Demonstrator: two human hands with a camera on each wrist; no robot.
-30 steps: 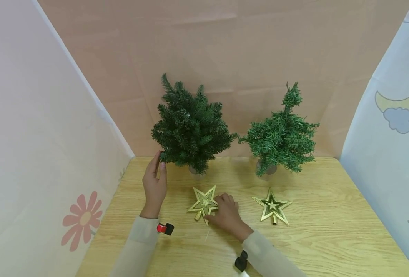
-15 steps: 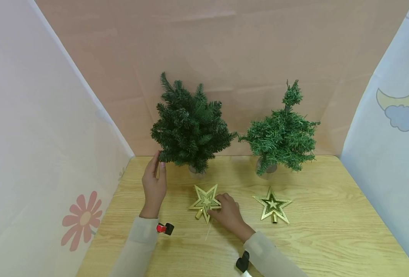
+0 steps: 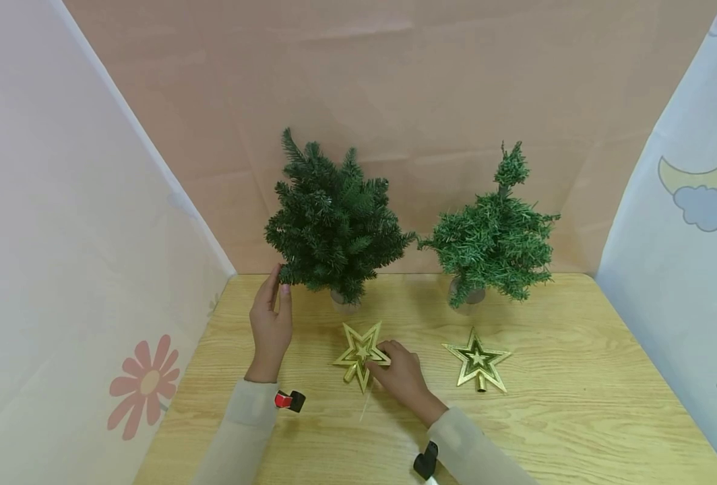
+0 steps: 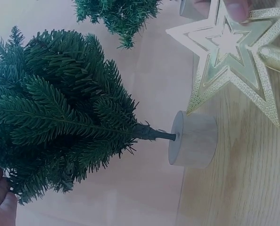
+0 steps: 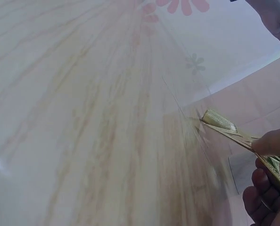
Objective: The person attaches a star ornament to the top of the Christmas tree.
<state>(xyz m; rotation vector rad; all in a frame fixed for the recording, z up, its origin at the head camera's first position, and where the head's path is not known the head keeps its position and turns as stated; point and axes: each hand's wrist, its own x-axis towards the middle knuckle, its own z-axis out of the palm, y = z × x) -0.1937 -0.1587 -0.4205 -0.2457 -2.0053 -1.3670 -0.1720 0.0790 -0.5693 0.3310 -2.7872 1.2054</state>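
Observation:
My right hand (image 3: 402, 376) pinches a gold star tree topper (image 3: 362, 352) by its right point, thumb on the near face. In the left wrist view the star topper (image 4: 229, 49) appears tilted up, with its hollow socket to one side. The right wrist view catches this topper (image 5: 222, 121) nearly edge-on between thumb and fingers. My left hand (image 3: 270, 330) reaches up at the dark green artificial Christmas tree (image 3: 334, 229), its extended fingers touching the lower left branches. That tree stands upright on a round base (image 4: 194, 140).
A lighter green artificial tree (image 3: 492, 242) stands to the right, its bare stem showing below the tip. In front of it a second gold star topper (image 3: 478, 360) lies on the wooden table (image 3: 577, 350). Fabric walls enclose the back and both sides.
The star topper in my right hand has shifted slightly right and turned a little, and the right hand has moved with it. My left hand stays at the same branches.

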